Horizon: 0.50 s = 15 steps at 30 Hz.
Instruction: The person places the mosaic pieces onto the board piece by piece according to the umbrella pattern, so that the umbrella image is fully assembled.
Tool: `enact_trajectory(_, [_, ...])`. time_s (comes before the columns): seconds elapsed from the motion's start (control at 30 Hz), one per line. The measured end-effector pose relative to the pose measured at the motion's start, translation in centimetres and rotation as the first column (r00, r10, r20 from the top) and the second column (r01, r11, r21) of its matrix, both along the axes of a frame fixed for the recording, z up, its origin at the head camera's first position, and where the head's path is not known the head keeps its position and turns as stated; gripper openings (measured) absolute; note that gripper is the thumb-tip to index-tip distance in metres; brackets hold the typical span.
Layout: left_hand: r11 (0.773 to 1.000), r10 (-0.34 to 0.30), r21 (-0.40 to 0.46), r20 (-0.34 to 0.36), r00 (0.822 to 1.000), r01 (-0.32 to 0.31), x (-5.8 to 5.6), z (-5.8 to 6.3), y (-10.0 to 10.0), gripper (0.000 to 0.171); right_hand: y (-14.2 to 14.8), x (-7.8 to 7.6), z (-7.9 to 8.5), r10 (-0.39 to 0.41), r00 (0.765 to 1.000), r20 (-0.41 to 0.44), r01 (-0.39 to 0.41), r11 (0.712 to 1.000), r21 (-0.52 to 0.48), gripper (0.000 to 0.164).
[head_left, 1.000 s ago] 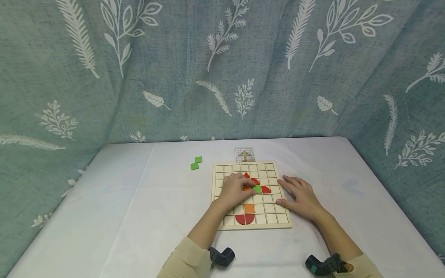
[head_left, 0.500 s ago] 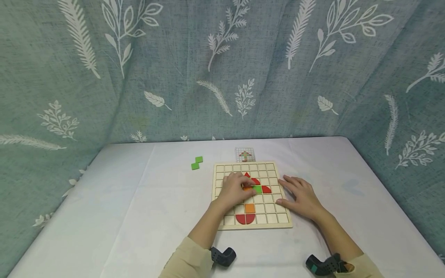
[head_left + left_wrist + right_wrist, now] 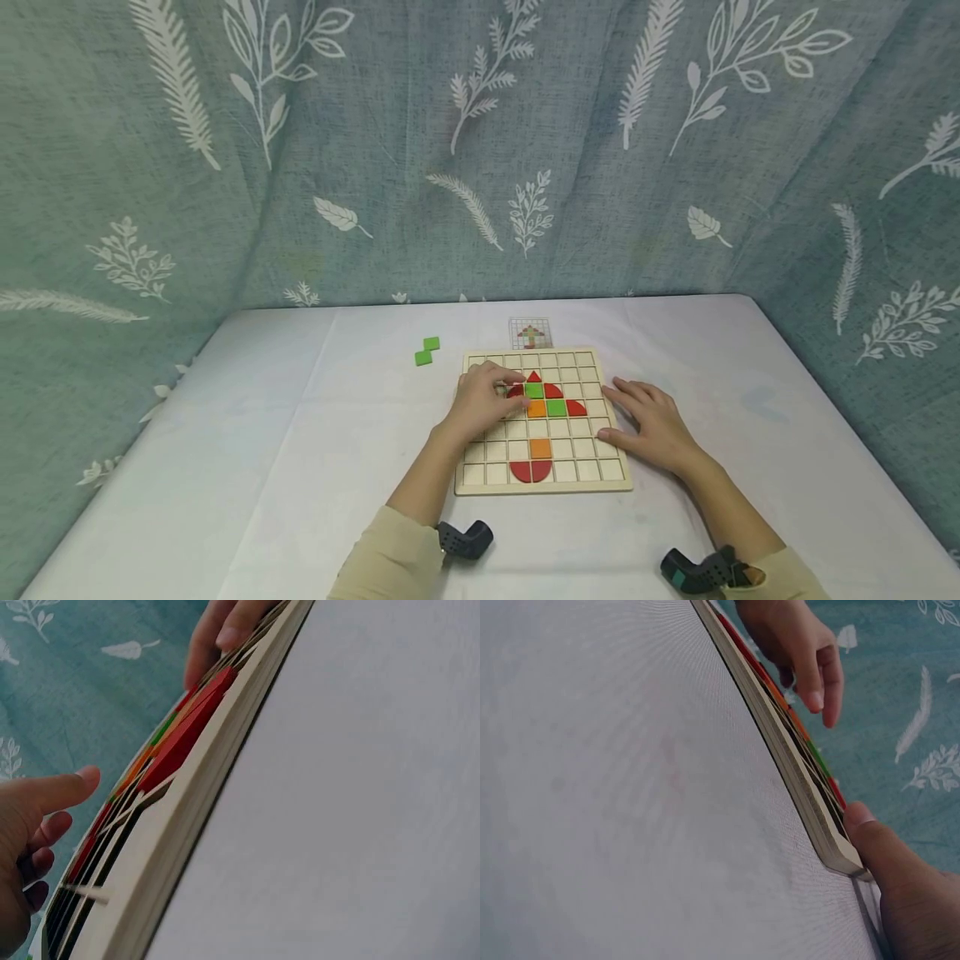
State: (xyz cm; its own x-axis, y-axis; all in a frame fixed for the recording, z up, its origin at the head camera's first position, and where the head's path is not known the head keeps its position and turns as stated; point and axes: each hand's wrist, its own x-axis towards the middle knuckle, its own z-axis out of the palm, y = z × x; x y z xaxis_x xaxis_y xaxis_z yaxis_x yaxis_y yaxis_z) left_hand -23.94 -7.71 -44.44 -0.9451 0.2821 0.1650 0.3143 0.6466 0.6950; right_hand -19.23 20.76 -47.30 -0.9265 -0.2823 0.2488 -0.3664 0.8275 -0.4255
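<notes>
A wooden grid board (image 3: pixel 574 471) lies on the table with coloured tiles in its cells. Over its left part hovers my left hand (image 3: pixel 480 400), thumb and fingers apart with nothing between them. Just right of those fingertips are an orange square tile (image 3: pixel 537 408) and a green square tile (image 3: pixel 533 390). Another green tile (image 3: pixel 557 407) and a red quarter-round tile (image 3: pixel 576 407) continue the row. My right hand (image 3: pixel 651 423) rests at the board's right edge, fingers spread, its thumb (image 3: pixel 860 816) touching the frame. Part of the board's left side is hidden under my left hand.
Two loose green squares (image 3: pixel 423 358) lie left of the board's far corner. A small pattern card (image 3: pixel 529 333) with a coloured figure on a grid sits behind the board. Lower on the board are an orange square (image 3: pixel 540 448) and two red quarter-rounds (image 3: pixel 530 472).
My left hand has drawn back to the left and slightly up, uncovering the orange and green tiles in the middle and part of a red one. My right hand stays in place.
</notes>
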Motion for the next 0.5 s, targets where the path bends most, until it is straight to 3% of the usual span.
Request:
enact_trajectory(0.17, [0.998, 0.052, 0.036, 0.021, 0.998, -0.053, -0.4, 0.0, -1.5, 0.031, 0.1, 0.0, 0.0, 0.002, 1.0, 0.0, -0.002, 1.0, -0.001, 0.07])
enact_trajectory(0.5, [0.987, 0.16, 0.025, 0.02, 0.987, -0.16, -1.1, 0.0, -4.6, 0.036, 0.0, 0.1, 0.3, 0.007, 1.0, 0.012, -0.007, 1.0, -0.002, 0.069])
